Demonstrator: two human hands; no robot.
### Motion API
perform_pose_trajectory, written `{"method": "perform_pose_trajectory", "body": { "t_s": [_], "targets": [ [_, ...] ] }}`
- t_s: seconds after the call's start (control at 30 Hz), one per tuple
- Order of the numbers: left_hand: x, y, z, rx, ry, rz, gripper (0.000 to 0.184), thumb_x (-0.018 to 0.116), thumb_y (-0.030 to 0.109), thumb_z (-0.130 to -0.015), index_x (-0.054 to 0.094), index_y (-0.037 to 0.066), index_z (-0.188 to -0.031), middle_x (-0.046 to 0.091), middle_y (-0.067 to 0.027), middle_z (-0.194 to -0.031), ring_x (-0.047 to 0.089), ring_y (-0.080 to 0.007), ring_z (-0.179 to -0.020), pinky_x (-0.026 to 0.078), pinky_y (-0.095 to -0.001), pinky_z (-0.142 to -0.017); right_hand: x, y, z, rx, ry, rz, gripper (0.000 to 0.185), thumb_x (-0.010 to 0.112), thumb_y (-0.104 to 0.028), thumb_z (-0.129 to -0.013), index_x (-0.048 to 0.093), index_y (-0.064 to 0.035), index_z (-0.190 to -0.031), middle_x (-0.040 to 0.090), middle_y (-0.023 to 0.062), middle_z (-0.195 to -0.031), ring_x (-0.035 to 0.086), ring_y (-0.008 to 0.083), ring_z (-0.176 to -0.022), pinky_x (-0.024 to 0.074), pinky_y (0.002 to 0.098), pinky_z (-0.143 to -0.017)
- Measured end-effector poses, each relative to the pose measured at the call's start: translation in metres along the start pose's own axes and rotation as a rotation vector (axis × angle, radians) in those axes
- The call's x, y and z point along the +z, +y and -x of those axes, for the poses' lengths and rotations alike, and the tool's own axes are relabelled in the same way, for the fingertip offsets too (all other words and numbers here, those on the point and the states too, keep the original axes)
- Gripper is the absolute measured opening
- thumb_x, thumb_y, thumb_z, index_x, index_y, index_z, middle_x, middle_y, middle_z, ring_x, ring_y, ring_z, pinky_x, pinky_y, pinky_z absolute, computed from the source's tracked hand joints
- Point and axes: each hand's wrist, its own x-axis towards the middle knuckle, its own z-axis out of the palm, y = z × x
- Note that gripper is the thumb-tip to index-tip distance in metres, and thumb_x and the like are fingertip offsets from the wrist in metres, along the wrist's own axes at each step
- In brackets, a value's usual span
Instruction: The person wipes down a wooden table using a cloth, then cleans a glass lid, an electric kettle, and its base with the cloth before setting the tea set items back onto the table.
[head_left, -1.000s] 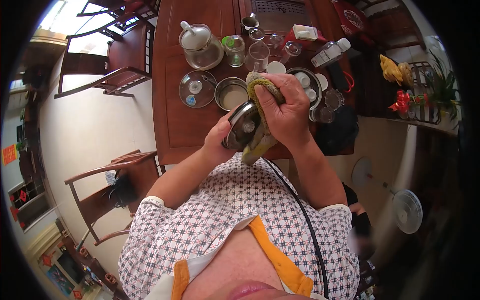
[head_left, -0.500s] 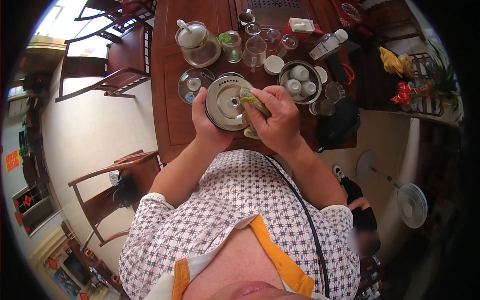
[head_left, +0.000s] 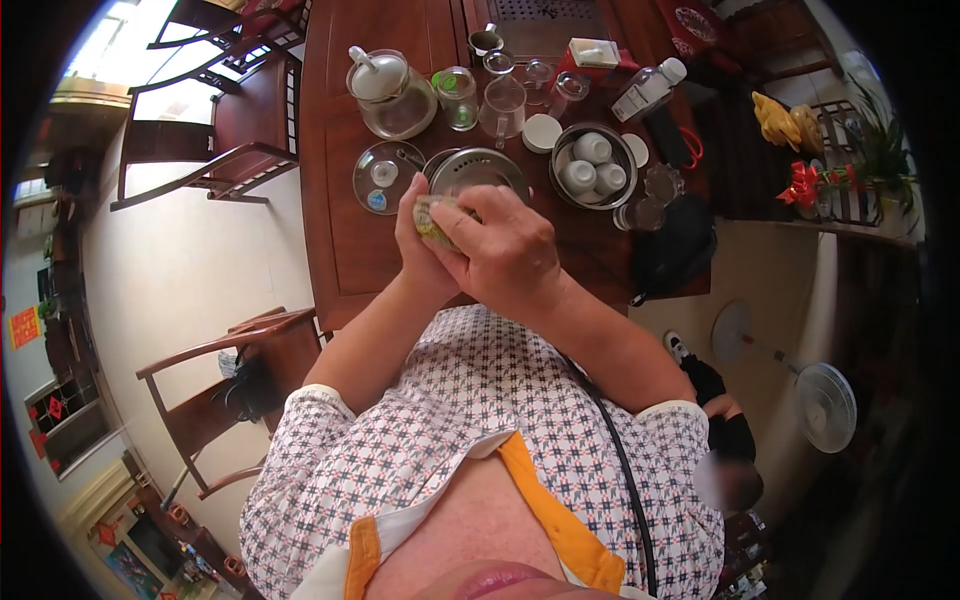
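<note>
A round stainless-steel lid-like piece (head_left: 497,168), with a row of small holes along its far edge, is tilted up over the table's near side. My left hand (head_left: 424,255) grips its left near edge, the fingers mostly hidden behind it. In my right hand (head_left: 515,245) is a crumpled yellow-green cloth (head_left: 433,222), pressed to the piece's near-left rim beside my left thumb. Both hands hide much of the piece's near half. Just left of it lies a clear glass lid (head_left: 370,165) with a knob.
Behind my hands stand a glass teapot (head_left: 400,115), a glass pitcher (head_left: 502,110), several glasses, and a steel bowl (head_left: 630,170) holding white cups (head_left: 593,148). A plastic bottle (head_left: 645,95), a red box (head_left: 605,70) and a black bag (head_left: 680,245) are on the right.
My right hand and the cloth have moved left across the steel piece to its left rim, close to my left hand. The piece has tilted, its face now less visible.
</note>
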Motion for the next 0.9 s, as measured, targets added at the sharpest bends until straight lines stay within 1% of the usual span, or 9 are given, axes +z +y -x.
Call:
{"method": "perform_pose_trajectory", "body": {
  "t_s": [0.07, 0.2, 0.3, 0.37, 0.53, 0.63, 0.7, 0.8, 0.9],
  "targets": [
    [0.019, 0.004, 0.004, 0.001, 0.102, -0.085, 0.065, 0.043, 0.056, -0.099, 0.057, 0.0, -0.129, 0.066, -0.0175, -0.123, 0.064, -0.0295, -0.113, 0.049, -0.0435, -0.101, -0.004, 0.001, 0.01, -0.021, -0.031, 0.01, 0.032, 0.083, -0.014, -0.072, 0.074, -0.0103, -0.102, 0.064, 0.006, -0.09, 0.066, 0.0236, -0.08, 0.0565, 0.0352, -0.069],
    [0.021, 0.03, 0.003, 0.034, -0.066, -0.159, 0.064, 0.047, 0.049, -0.098, 0.05, -0.001, -0.139, 0.06, -0.0213, -0.135, 0.057, -0.0381, -0.127, 0.045, -0.0526, -0.109, -0.022, 0.024, 0.036, 0.072, -0.041, -0.05, 0.031, 0.083, -0.01, -0.074, 0.074, -0.0076, -0.103, 0.065, 0.0083, -0.091, 0.066, 0.0253, -0.08, 0.0556, 0.0351, -0.068],
    [0.026, 0.03, 0.002, 0.05, 0.011, -0.172, 0.061, 0.046, 0.046, -0.1, 0.051, -0.001, -0.138, 0.061, -0.0193, -0.133, 0.06, -0.0328, -0.123, 0.048, -0.0486, -0.105, -0.032, 0.041, 0.028, 0.222, 0.142, -0.141, 0.026, 0.082, -0.011, -0.078, 0.073, -0.0047, -0.102, 0.066, 0.0108, -0.09, 0.067, 0.0284, -0.077, 0.0547, 0.0364, -0.065],
    [0.026, 0.022, -0.001, 0.013, 0.05, -0.129, 0.056, 0.047, 0.042, -0.1, 0.052, -0.001, -0.136, 0.063, -0.0168, -0.131, 0.062, -0.0281, -0.12, 0.05, -0.0459, -0.103, -0.039, 0.036, 0.009, 0.2, 0.147, -0.085, 0.028, 0.081, -0.012, -0.079, 0.073, -0.005, -0.104, 0.066, 0.0104, -0.091, 0.067, 0.0284, -0.077, 0.0548, 0.037, -0.066],
    [0.03, 0.005, -0.015, 0.056, 0.146, -0.087, 0.046, 0.05, 0.037, -0.1, 0.057, 0.002, -0.128, 0.066, -0.0129, -0.124, 0.064, -0.0267, -0.115, 0.049, -0.0453, -0.103, -0.012, 0.037, 0.008, 0.213, 0.096, 0.097, 0.03, 0.077, -0.017, -0.083, 0.07, -0.004, -0.11, 0.062, 0.0095, -0.095, 0.067, 0.0291, -0.079, 0.0557, 0.039, -0.067],
    [0.021, 0.006, -0.013, 0.095, 0.154, -0.123, 0.047, 0.049, 0.039, -0.099, 0.058, 0.002, -0.127, 0.067, -0.0138, -0.124, 0.064, -0.028, -0.115, 0.048, -0.0456, -0.104, -0.009, 0.033, 0.024, 0.225, 0.015, 0.022, 0.032, 0.079, -0.016, -0.082, 0.071, -0.0032, -0.11, 0.062, 0.0102, -0.096, 0.067, 0.0289, -0.079, 0.0561, 0.0375, -0.066],
    [0.014, 0.008, -0.016, 0.086, 0.123, -0.129, 0.051, 0.049, 0.042, -0.099, 0.057, 0.002, -0.129, 0.065, -0.0153, -0.127, 0.062, -0.0301, -0.118, 0.046, -0.0467, -0.107, -0.013, 0.035, 0.031, 0.199, -0.052, -0.072, 0.031, 0.08, -0.015, -0.08, 0.071, -0.0042, -0.109, 0.063, 0.0111, -0.099, 0.068, 0.0285, -0.08, 0.0564, 0.0371, -0.065],
    [0.012, 0.009, -0.018, 0.078, 0.16, -0.142, 0.043, 0.048, 0.036, -0.101, 0.059, 0.002, -0.125, 0.067, -0.0137, -0.121, 0.065, -0.0279, -0.113, 0.05, -0.0425, -0.103, -0.018, 0.036, 0.025, 0.206, 0.004, -0.193, 0.033, 0.081, -0.018, -0.079, 0.073, -0.0065, -0.109, 0.064, 0.0104, -0.101, 0.068, 0.0279, -0.084, 0.0562, 0.0377, -0.069],
    [0.02, 0.007, -0.017, -0.03, 0.082, -0.119, 0.044, 0.048, 0.036, -0.101, 0.06, 0.002, -0.124, 0.066, -0.0139, -0.124, 0.064, -0.0274, -0.115, 0.05, -0.0411, -0.102, -0.02, 0.035, -0.002, 0.015, 0.138, 0.049, 0.037, 0.082, -0.023, -0.077, 0.074, -0.0111, -0.111, 0.062, 0.0077, -0.104, 0.065, 0.0262, -0.091, 0.0549, 0.0371, -0.073]
  ]
}}
